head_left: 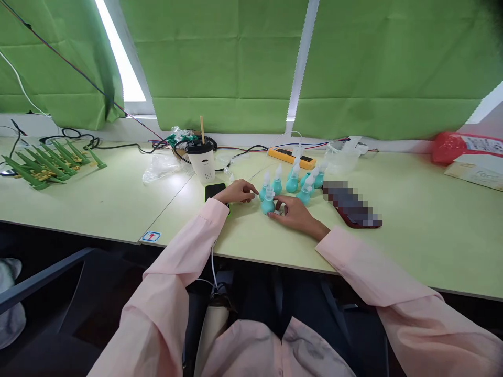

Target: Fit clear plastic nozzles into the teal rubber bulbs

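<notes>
Between the thumb and fingers of my right hand [293,212] is the front teal nasal aspirator [268,205], a soft round bulb with a clear nozzle, upright on the table. My left hand [239,191] hovers just left of it, index finger reaching toward the bulbs and the other fingers loosely curled. Its fingertip is close to a teal bulb partly hidden behind the front one; I cannot tell whether they touch. Several more teal aspirators [291,183] stand behind and to the right, their clear nozzles pointing up.
A paper cup [203,165] with black lid and straw stands left. A phone [214,191] lies under my left wrist, another phone [353,207] to the right. Behind are a yellow multimeter-like device [285,156], cables and plastic bags [163,167]. Green plastic pieces [51,162] lie far left.
</notes>
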{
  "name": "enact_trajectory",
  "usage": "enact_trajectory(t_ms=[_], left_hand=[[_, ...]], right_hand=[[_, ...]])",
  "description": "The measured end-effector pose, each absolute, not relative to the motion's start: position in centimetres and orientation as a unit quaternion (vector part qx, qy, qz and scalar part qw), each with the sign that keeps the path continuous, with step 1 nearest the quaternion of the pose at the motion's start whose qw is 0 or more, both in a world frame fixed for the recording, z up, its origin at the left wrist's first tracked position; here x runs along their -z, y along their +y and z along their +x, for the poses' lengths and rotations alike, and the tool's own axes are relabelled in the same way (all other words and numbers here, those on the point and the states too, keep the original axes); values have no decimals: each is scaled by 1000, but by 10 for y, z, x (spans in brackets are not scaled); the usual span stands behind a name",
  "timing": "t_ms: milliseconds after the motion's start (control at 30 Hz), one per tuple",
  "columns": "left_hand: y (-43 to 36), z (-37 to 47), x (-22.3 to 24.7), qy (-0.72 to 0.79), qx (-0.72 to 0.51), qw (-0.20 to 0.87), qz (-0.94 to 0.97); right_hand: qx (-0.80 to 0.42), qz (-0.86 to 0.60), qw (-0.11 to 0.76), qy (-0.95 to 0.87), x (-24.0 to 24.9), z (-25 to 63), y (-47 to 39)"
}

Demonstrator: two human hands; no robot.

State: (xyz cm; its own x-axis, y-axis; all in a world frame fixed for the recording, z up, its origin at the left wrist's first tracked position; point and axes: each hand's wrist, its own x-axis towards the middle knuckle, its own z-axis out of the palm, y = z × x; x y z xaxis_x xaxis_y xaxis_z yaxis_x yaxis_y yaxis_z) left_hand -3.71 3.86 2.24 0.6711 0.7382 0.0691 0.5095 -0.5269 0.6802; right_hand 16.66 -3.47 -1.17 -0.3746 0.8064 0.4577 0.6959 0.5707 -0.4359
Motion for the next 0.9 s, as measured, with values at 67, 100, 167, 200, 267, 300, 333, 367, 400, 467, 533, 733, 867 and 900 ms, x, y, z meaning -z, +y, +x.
enact_trajectory(t_ms=[67, 100, 167, 200, 267, 300, 333, 367, 400, 467, 533, 733, 867, 900], left_hand=[[41, -37, -20, 362, -191, 348, 843], [42, -38, -20, 361, -197, 359, 837], [44, -39, -19, 361, -205, 379, 827], [45, -39, -18, 361, -207, 387, 823], [46, -40, -17, 360, -208, 399, 817], [46, -40, -16, 359, -208, 404, 815], [46, -40, -15, 358, -209, 409, 813], [46, -40, -14, 356, -209, 413, 812], [46, -40, -14, 355, -209, 417, 810], [46, -40, -15, 353, -210, 421, 809], [45, -41, -18, 349, -208, 424, 809], [41, -45, -24, 317, -157, 428, 832], [42, -43, -19, 310, -131, 410, 847], [43, -43, -18, 311, -133, 404, 850]], right_hand=[[-80, -458, 323, -824, 10, 167, -35], [-78, -459, 322, -824, 10, 166, -35], [-76, -460, 319, -825, 9, 166, -35], [-75, -460, 316, -826, 9, 166, -34], [-77, -460, 310, -829, 9, 166, -34], [-78, -460, 307, -830, 8, 166, -34], [-79, -460, 304, -831, 8, 166, -34], [-81, -460, 301, -831, 8, 166, -33], [-82, -460, 298, -832, 8, 166, -34], [-84, -460, 292, -834, 7, 166, -34], [-87, -458, 286, -837, 5, 167, -35], [-110, -436, 254, -856, -4, 174, -36], [-123, -423, 230, -868, -6, 180, -34], [-125, -422, 226, -869, -6, 181, -34]])
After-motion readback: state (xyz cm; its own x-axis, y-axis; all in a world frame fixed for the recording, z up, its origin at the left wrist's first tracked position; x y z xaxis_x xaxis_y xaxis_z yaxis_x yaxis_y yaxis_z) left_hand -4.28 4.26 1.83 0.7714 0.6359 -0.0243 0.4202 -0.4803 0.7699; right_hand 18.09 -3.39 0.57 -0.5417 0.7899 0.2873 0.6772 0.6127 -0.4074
